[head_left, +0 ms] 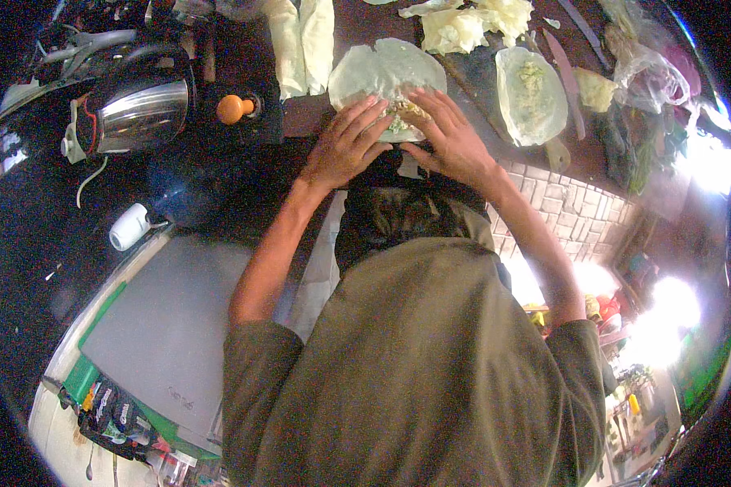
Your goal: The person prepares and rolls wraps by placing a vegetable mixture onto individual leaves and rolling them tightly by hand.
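On the dark tabletop lies a round, translucent pale wrapper sheet (374, 69), with a small heap of shredded filling (400, 123) near its close edge. My left hand (349, 142) rests over the sheet's left side, fingers stretched toward the filling. From the other side my right hand (449, 138) reaches in, its fingers spread and partly covering the filling. Both thumbs are at the sheet's near edge; whether they pinch it I cannot make out. To the right a second translucent sheet (508, 105) carries a strip of pale green shredded filling (533, 81).
Long pale rolls (300, 49) and crumpled pale leafy pieces (463, 28) lie farther back. A reddish blade-shaped strip (564, 77) and a clear plastic bag (646, 77) are at the right. Left stand a shiny kettle (142, 101) and an orange knob (234, 109).
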### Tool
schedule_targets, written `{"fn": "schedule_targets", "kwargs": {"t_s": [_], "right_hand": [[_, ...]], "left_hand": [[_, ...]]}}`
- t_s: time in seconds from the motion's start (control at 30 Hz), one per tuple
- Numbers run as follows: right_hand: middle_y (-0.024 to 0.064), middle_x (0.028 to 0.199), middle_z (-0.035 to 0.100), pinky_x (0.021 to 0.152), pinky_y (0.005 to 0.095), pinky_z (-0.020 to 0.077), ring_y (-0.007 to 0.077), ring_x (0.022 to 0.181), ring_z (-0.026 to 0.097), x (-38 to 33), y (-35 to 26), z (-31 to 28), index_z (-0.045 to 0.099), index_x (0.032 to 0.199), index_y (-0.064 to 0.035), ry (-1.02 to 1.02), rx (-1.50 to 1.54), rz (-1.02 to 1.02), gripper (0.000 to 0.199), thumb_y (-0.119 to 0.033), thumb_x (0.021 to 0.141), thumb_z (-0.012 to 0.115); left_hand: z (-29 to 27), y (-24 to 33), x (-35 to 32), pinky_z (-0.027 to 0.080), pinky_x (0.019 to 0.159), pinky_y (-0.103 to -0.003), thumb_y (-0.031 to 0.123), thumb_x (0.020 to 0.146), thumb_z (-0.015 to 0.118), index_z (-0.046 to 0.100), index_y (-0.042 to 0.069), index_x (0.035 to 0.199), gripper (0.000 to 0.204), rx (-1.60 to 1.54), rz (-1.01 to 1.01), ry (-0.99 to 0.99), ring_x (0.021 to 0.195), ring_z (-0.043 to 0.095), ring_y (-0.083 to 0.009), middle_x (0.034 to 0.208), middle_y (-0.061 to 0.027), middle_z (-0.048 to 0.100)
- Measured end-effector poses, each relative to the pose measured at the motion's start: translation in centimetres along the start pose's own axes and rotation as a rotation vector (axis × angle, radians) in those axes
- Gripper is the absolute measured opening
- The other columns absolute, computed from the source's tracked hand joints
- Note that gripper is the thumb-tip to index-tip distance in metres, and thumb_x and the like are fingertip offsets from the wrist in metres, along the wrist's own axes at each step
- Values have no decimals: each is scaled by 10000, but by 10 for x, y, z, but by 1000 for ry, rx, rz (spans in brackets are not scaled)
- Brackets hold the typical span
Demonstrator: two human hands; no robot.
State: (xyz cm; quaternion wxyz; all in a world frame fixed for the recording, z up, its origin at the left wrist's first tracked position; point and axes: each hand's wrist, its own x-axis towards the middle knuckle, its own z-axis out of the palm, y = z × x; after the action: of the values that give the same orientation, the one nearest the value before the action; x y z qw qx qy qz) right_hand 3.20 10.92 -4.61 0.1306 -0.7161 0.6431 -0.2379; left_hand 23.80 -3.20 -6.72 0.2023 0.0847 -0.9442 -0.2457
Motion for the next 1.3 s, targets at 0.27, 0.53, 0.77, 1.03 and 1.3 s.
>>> {"fn": "schedule_targets", "kwargs": {"t_s": [0.27,0.53,0.77,1.03,1.3], "right_hand": [[101,1395,556,1174,525,376,312,1376,477,-7,7,0,734,998,-91,106,-60,-105,245,-311,892,754],[101,1435,537,1216,515,310,309,1404,443,-3,7,-4,709,1102,-86,-24,-59,-90,306,-328,916,698],[102,1417,548,1208,517,318,299,1385,462,-1,3,-2,694,1185,-104,-4,-88,-86,321,-303,933,676],[105,1292,597,1181,519,345,316,1286,529,9,4,-4,673,1166,-100,41,-121,-3,267,-225,932,654],[119,1174,618,1135,502,384,347,1197,562,11,14,3,596,1213,-94,-43,-161,123,349,-215,892,661]], "left_hand": [[-20,-13,-8,490,975,-403,182,834,755,692,104,1022,214,110,120,-117,1051,603,-228,1056,-28,631],[-17,-13,-2,520,905,-433,197,856,748,698,102,1002,181,76,120,-140,989,638,-273,1006,-48,661],[-16,-17,1,527,878,-433,168,867,737,684,85,1036,196,83,97,-139,966,645,-287,1012,-65,666],[-15,-16,9,517,876,-389,212,877,749,678,114,1119,271,68,48,27,976,620,-241,991,-34,642],[-15,-20,12,484,949,-403,192,866,734,675,140,1177,321,196,20,106,1075,598,-213,1125,-17,626]]}}
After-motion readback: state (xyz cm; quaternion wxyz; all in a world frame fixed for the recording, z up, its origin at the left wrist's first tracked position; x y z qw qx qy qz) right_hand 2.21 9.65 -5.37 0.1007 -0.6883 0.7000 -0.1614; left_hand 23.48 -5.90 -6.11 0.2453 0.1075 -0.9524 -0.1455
